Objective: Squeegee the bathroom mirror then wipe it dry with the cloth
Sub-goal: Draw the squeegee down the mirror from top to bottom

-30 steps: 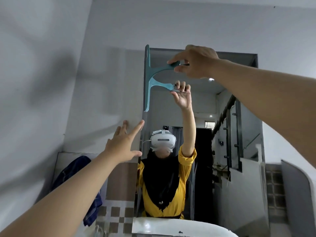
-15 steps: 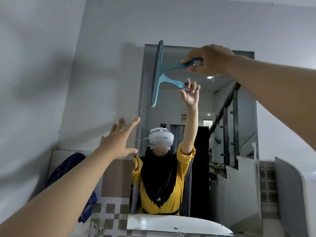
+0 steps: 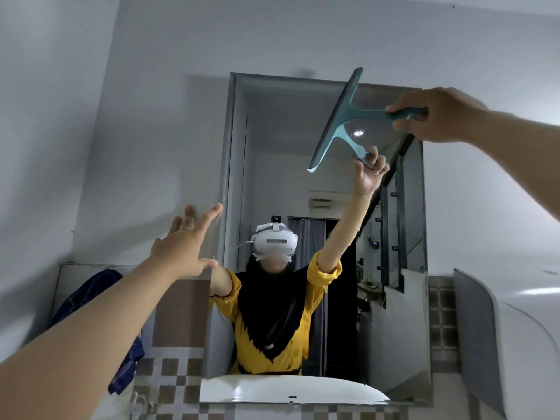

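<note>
A tall rectangular mirror (image 3: 272,153) hangs on the grey wall and reflects a person in yellow. My right hand (image 3: 436,116) grips the handle of a teal squeegee (image 3: 339,116) at the mirror's upper right. Its blade stands tilted against the glass, top end at the mirror's upper edge. My left hand (image 3: 185,247) is raised by the mirror's left edge, fingers spread, holding nothing. A dark blue cloth (image 3: 100,298) hangs on the wall at lower left, partly behind my left forearm.
A white basin rim (image 3: 291,389) shows in the mirror's bottom. Brown and white checked tiles (image 3: 172,377) cover the lower wall. A grey and white curved fixture (image 3: 497,344) stands at the right of the mirror.
My right hand has carried the squeegee from the mirror's top left across to its upper right, and the blade now leans more. My left hand stays by the left edge.
</note>
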The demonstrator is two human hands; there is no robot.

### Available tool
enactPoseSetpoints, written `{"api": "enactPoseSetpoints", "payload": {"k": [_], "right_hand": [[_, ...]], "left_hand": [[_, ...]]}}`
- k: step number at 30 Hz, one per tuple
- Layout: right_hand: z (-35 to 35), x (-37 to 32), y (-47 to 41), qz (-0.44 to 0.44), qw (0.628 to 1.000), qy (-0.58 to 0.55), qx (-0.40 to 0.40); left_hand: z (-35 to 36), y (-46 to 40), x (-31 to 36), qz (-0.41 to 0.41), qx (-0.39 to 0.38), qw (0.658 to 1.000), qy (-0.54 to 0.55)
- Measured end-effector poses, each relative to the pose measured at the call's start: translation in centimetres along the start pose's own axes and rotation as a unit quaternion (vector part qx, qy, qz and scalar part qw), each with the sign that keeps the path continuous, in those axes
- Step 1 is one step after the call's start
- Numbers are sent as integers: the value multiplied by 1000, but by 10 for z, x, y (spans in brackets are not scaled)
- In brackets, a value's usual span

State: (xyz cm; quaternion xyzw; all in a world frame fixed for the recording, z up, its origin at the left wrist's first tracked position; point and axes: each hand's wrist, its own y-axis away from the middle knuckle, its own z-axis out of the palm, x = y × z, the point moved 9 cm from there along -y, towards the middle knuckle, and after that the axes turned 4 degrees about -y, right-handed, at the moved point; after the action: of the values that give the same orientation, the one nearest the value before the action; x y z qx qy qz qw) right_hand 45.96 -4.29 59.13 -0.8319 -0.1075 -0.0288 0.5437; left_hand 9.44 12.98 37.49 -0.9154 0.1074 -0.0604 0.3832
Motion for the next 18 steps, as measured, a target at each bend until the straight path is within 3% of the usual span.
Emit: {"api": "enactPoseSetpoints", "payload": {"k": [8, 18], "right_hand": [[-9, 64, 48, 104, 994, -14, 27], [50, 33, 92, 192, 971, -138, 23]], "left_hand": [[-2, -3, -2, -3, 27, 999, -25], [3, -3, -2, -17, 3, 1000, -4]]}}
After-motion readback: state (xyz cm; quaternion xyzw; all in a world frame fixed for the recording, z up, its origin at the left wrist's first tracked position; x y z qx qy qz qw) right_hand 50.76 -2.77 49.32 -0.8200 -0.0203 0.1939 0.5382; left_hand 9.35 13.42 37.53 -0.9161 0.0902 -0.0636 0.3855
